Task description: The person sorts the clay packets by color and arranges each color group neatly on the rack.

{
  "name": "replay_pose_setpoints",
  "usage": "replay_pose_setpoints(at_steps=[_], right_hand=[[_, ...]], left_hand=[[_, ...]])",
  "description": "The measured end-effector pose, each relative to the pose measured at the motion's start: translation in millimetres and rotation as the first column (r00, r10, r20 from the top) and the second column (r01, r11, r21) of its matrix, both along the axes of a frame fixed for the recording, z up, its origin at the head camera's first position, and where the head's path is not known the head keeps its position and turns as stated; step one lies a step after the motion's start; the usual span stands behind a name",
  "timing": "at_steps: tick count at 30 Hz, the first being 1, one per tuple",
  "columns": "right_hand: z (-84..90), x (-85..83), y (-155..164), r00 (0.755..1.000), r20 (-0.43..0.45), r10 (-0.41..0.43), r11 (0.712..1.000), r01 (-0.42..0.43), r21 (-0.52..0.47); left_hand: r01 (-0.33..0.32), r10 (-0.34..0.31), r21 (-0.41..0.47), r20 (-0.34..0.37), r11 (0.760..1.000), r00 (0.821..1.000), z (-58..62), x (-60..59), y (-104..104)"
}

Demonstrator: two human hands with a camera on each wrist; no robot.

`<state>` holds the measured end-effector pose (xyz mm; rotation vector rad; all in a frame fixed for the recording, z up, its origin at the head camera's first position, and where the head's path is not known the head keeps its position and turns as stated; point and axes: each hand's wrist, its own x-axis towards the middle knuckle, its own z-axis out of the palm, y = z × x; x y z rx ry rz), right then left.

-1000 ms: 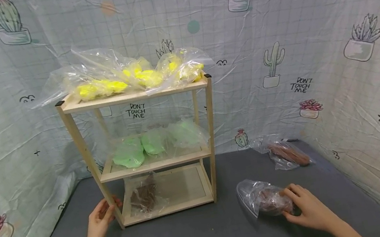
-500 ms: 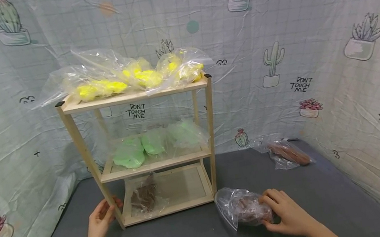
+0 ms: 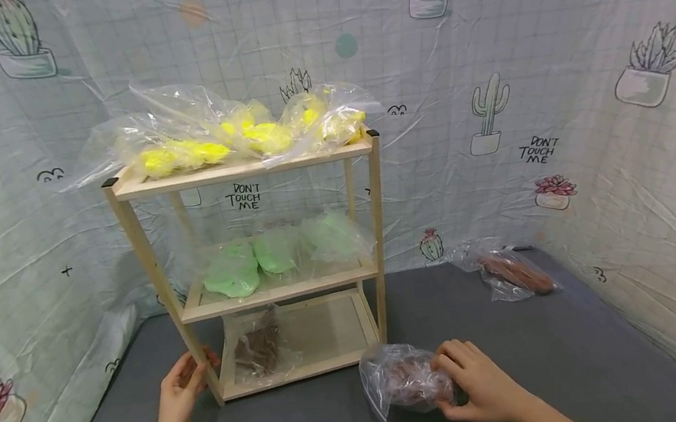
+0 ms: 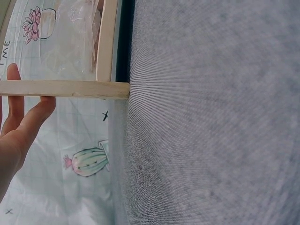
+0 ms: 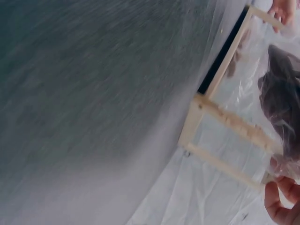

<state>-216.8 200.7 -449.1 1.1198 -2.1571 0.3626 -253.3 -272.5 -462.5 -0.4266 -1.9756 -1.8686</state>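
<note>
A small wooden shelf with three tiers stands on the dark table. My left hand holds its front left post, thumb on one side and fingers on the other. To the right of the shelf, my right hand pinches the near end of a clear plastic bag with a brown lump inside. In the right wrist view that brown lump looks dark through the plastic. On the bottom tier lies another bagged brown piece, at the left.
Bagged yellow pieces cover the top tier, and bagged green pieces sit on the middle one. Another bagged brown piece lies at the table's back right. Cactus-print sheeting hangs behind and at both sides.
My right hand has carried the bagged brown lump leftward, from the table's right to beside the shelf's front right corner. The left hand has stayed on the post.
</note>
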Motion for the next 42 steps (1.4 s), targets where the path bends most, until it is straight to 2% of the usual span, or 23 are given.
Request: replay_pose_setpoints(at_steps=[8, 16, 29, 34, 42], right_hand=[[-2.8, -4.0, -34, 0.997, -0.044, -0.07, 0.998, 0.07, 0.001], [2.8, -13.2, -76, 0.966, -0.032, -0.256, 0.967, 0.256, 0.003], [-4.9, -37.3, -139, 0.931, 0.006, -0.365, 0.931, 0.365, -0.009], [-7.0, -50.7, -155, 0.922, -0.014, -0.387, 0.921, 0.385, -0.063], [-13.7, -69.6, -173, 0.888, -0.043, -0.458, 0.887, 0.454, -0.081]], left_hand=[[0.018, -0.018, -0.003, -0.02, 1.0, 1.0, 2.2, -2.3, 2], [0.024, -0.024, -0.012, -0.008, 1.0, 1.0, 2.7, -6.3, 5], [0.024, -0.024, 0.025, -0.017, 0.999, 1.0, 2.8, 0.1, 4], [0.031, -0.03, 0.025, -0.022, 0.999, 0.999, 4.7, 1.6, 2], [0.055, -0.054, 0.028, -0.029, 0.998, 0.998, 2.7, 0.8, 0]])
